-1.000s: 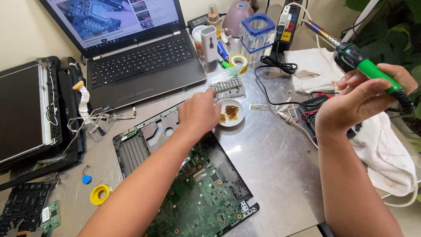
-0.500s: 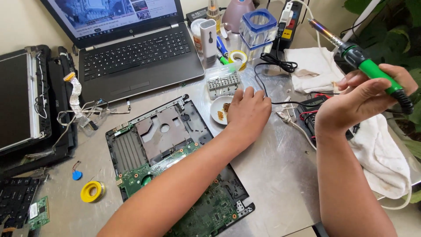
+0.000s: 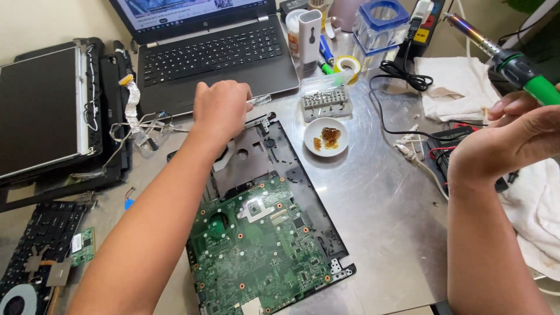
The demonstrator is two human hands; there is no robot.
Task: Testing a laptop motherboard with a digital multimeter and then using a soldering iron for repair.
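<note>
Our left hand [image 3: 220, 108] now sits closed at the front edge of the open laptop [image 3: 213, 49], above the top of the bare laptop base [image 3: 262, 169]. Half a second ago it lay over the small white dish [image 3: 326, 136]; it has since swung left across the counter [image 3: 379, 204], and the dish with its amber lump is now uncovered. The fingers are curled in and pressed together around a thin shiny tool [image 3: 261, 100], whose tip sticks out to the right of the knuckles; we cannot tell exactly what the tool is.

Our right hand [image 3: 513, 140] stays raised at the right edge of view, fingers wrapped around the green-handled soldering iron [image 3: 501, 55]. Its metal tip points up and to the left, well above the counter, over the white cloth [image 3: 452, 87]. This grip looks unchanged from the earlier picture.

The green board [image 3: 256, 251] lies in the lower part of the base, between our forearms, untouched by either hand. Just right of the left hand are a clear case of bits [image 3: 326, 103] and, behind it, a yellow tape roll [image 3: 349, 64]. A black cable [image 3: 402, 73] loops across the counter beside the cloth. To the left lie a detached screen panel [image 3: 41, 108] and, below it, a loose keyboard [image 3: 41, 245].

The view itself has shifted a little since before, so the laptop sits higher and more cut off.
</note>
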